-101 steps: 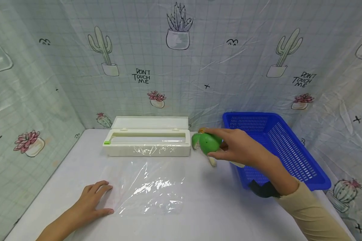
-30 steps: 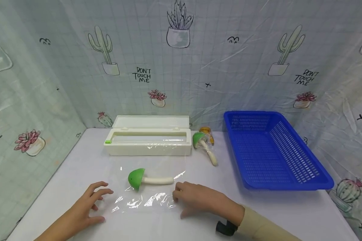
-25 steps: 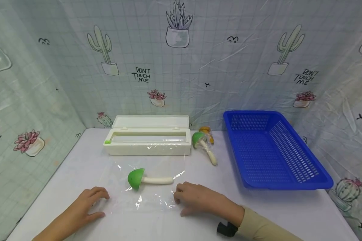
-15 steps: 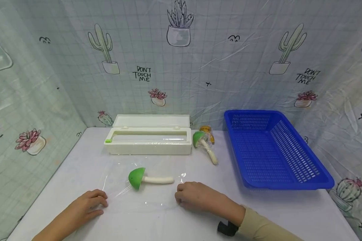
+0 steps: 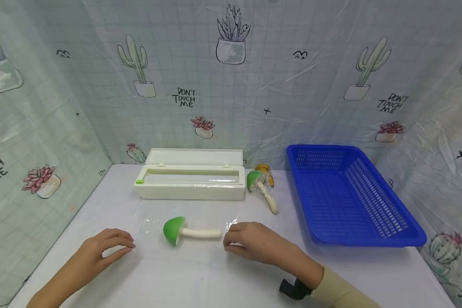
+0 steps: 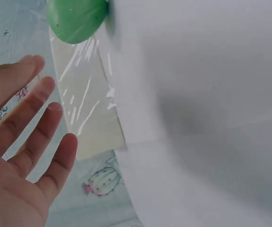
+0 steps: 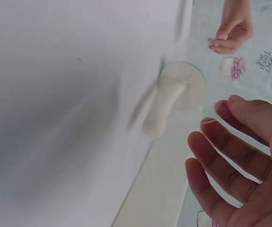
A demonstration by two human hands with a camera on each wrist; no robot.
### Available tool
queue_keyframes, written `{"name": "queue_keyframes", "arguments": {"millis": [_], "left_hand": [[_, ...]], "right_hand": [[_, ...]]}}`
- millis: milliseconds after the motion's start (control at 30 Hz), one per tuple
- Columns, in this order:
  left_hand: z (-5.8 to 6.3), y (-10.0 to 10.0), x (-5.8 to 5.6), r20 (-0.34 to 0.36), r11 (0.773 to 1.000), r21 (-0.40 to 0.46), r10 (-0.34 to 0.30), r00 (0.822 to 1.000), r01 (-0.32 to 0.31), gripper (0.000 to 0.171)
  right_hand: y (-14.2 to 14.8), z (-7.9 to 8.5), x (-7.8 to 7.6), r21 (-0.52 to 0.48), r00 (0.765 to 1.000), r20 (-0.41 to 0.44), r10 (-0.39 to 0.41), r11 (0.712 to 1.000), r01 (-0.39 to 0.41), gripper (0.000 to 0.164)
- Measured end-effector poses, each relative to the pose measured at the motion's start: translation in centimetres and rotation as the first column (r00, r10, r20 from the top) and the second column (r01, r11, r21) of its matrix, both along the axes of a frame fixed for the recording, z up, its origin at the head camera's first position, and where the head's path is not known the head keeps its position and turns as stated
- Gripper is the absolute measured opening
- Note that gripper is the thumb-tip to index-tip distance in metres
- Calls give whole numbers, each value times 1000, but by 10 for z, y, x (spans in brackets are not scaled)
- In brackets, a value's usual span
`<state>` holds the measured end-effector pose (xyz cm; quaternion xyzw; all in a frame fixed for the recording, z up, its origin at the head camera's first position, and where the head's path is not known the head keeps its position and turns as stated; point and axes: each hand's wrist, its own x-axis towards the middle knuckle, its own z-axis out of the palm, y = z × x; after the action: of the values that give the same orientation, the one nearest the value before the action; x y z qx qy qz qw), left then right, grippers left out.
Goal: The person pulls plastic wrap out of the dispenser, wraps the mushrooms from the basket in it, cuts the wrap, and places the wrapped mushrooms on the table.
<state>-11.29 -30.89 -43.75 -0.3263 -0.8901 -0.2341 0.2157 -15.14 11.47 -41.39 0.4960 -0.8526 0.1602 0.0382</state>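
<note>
A green-capped mushroom with a white stem [image 5: 200,233] lies on its side on the white table, cap to the left. Clear plastic film [image 5: 148,224] shows around it only as faint glints. Left of the cap, my left hand [image 5: 105,250] is held apart from it, fingers loosely bent and holding nothing in the left wrist view. My right hand [image 5: 254,243] is just beyond the stem's end, fingers gently bent. In the right wrist view its fingertips [image 7: 199,144] are apart from the stem, with a thin glint of film by the index finger.
Behind the mushroom stands a white film dispenser box [image 5: 192,191], lid raised. To its right lie a film-wrapped green-capped mushroom [image 5: 267,196] and a yellow-orange item [image 5: 262,167]. A blue plastic basket [image 5: 365,241] stands at the right. Patterned sheeting encloses the back and sides.
My right hand has carried the mushroom from beside the basket and laid it on the film. Since then, my left hand has moved slightly left and the film's front glints have disappeared.
</note>
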Motion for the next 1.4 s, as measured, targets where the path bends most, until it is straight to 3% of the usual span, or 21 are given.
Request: {"name": "queue_keyframes", "arguments": {"millis": [67,167,300,400,500,733,900,1067,1200,1400], "left_hand": [[7,4,-5,12,999,3,47,999,-47,48],[15,9,-16,66,993,7,118,991,-119,35],[21,14,-35,175,978,31,197,965,-206,16],[21,17,-50,241,965,69,230,943,-253,9],[19,21,-69,285,950,107,253,924,-293,9],[10,33,-108,330,919,153,299,896,-363,21],[4,42,-120,374,896,155,336,864,-416,19],[-3,44,-123,396,885,121,372,839,-450,16],[-10,42,-124,428,882,91,384,818,-462,15],[-14,43,-127,467,883,75,379,799,-463,13]], "right_hand": [[1,2,-4,-50,1000,23,-11,999,13,6],[2,4,-11,-113,996,67,-54,992,62,7],[1,2,-23,-184,985,77,-153,969,165,8],[-1,-1,-33,-226,962,86,-258,936,271,8],[0,-7,-42,-240,918,122,-378,886,397,7],[1,-19,-59,-170,777,153,-610,759,629,11],[-4,-23,-69,-96,721,135,-680,715,692,14],[-12,-24,-78,-2,667,137,-732,673,739,17],[-18,-27,-86,80,647,127,-751,658,748,22],[-24,-34,-91,117,681,23,-732,678,725,32]]}}
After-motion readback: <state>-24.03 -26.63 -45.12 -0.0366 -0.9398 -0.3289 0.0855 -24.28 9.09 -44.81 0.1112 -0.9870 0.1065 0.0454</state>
